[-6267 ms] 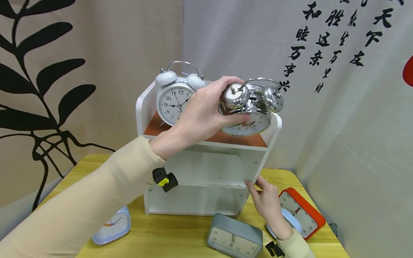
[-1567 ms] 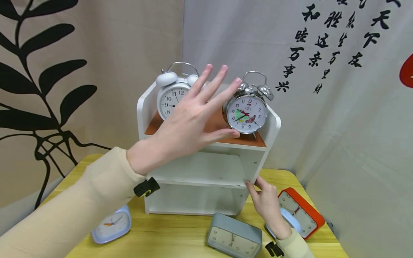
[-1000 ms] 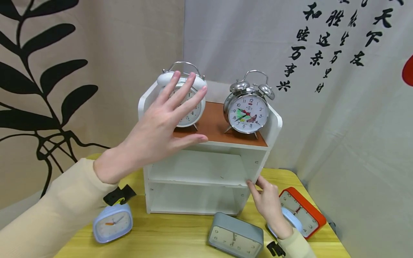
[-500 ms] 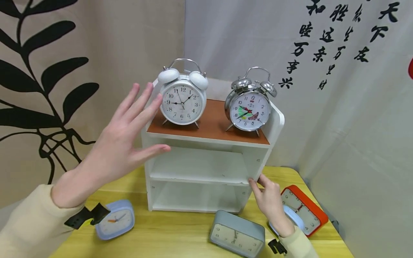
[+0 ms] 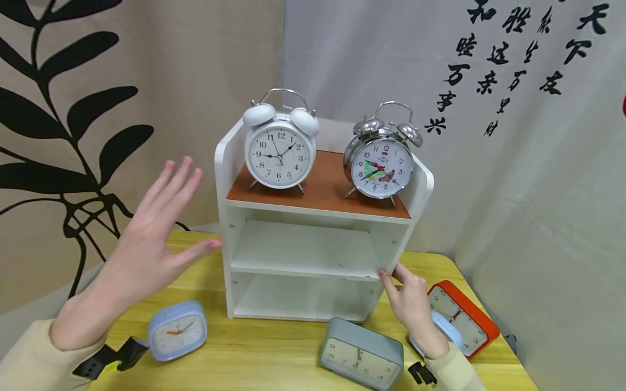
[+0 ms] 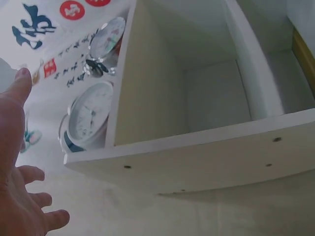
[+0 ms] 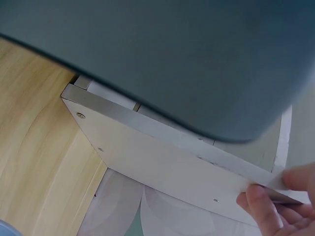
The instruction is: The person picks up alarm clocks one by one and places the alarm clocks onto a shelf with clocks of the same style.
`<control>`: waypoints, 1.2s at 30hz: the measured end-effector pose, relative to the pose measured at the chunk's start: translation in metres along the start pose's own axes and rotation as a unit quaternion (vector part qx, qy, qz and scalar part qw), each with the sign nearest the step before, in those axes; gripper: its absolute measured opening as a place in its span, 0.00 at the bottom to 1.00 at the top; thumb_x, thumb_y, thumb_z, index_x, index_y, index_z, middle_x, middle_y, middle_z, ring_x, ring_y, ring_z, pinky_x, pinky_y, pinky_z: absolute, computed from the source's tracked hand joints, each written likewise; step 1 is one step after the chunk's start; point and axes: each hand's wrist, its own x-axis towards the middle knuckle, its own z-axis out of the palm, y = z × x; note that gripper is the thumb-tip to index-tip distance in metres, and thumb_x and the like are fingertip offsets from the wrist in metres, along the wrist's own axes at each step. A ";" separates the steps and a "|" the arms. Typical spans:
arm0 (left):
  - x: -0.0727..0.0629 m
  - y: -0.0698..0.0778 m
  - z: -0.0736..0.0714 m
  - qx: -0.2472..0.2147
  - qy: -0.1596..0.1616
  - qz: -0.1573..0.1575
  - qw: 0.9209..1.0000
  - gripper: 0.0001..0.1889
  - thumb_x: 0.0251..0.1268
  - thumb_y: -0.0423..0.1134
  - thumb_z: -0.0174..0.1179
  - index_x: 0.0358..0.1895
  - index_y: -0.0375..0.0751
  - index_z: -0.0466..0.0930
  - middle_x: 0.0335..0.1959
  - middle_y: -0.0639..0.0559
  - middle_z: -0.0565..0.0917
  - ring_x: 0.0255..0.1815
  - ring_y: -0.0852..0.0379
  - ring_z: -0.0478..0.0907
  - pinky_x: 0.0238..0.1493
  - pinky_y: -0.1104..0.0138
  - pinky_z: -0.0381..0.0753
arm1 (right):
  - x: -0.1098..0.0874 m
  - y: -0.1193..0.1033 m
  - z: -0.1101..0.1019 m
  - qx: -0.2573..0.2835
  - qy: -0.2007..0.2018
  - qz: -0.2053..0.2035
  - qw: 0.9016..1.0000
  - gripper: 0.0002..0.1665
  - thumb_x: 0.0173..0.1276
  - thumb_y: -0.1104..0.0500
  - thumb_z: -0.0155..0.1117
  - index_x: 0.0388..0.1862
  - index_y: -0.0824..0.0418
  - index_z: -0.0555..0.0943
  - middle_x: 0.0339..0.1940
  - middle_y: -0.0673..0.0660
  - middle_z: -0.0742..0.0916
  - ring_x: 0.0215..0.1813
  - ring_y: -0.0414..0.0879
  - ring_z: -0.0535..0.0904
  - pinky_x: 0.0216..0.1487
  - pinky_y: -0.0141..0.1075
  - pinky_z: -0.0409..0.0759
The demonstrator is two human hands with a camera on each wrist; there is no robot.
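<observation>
My left hand (image 5: 142, 255) hangs in the air left of the white shelf unit (image 5: 303, 209), fingers straight and spread, holding nothing. My right hand (image 5: 409, 304) pinches the unit's right side panel, thumb on its front edge and fingers round the outside, as the right wrist view shows up close on the panel (image 7: 162, 162). On the brown top shelf (image 5: 325, 179) stand two twin-bell alarm clocks. The white alarm clock (image 5: 280, 155) is at left; the silver alarm clock (image 5: 381, 168), with a coloured dial, is at right.
On the wooden table (image 5: 254, 353) lie a light blue clock (image 5: 177, 331) at left, a grey clock (image 5: 362, 353) in front of the unit and a red clock (image 5: 481, 326) at right. Another light blue clock (image 5: 447, 330) is partly hidden behind my right wrist.
My left hand let go of the silver alarm clock, which now stands upright on the top shelf. That hand then moved left and down, off the unit. My right hand kept its grip.
</observation>
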 end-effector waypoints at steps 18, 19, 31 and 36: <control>-0.069 -0.037 0.012 0.033 -0.026 -0.062 0.997 0.53 0.61 0.56 0.75 0.85 0.49 0.55 0.88 0.45 0.56 0.90 0.46 0.47 0.89 0.37 0.47 | 0.000 0.003 0.000 -0.002 0.003 -0.002 1.000 0.14 0.73 0.69 0.67 0.55 0.73 0.85 0.50 0.73 0.91 0.51 0.68 0.91 0.40 0.50 0.94; -0.072 -0.039 0.013 0.039 -0.036 -0.069 0.996 0.53 0.61 0.55 0.75 0.85 0.50 0.55 0.88 0.45 0.57 0.90 0.46 0.49 0.89 0.37 0.48 | 0.000 0.003 0.000 -0.003 0.003 -0.001 1.000 0.14 0.73 0.69 0.67 0.55 0.73 0.85 0.50 0.73 0.91 0.51 0.68 0.91 0.40 0.50 0.94; -0.110 -0.070 0.027 0.086 -0.196 -0.178 0.961 0.50 0.67 0.62 0.69 0.86 0.60 0.50 0.85 0.39 0.63 0.82 0.28 0.61 0.62 0.18 0.64 | 0.001 0.001 0.000 -0.003 0.003 -0.002 1.000 0.13 0.73 0.69 0.67 0.54 0.72 0.85 0.51 0.73 0.91 0.52 0.68 0.90 0.40 0.51 0.94; -0.124 -0.080 0.035 0.106 -0.225 -0.187 0.951 0.49 0.66 0.65 0.68 0.85 0.57 0.55 0.81 0.36 0.68 0.76 0.26 0.67 0.60 0.17 0.67 | 0.000 0.001 0.000 -0.006 0.004 -0.006 1.000 0.13 0.73 0.69 0.67 0.54 0.72 0.85 0.50 0.73 0.91 0.51 0.68 0.91 0.39 0.51 0.94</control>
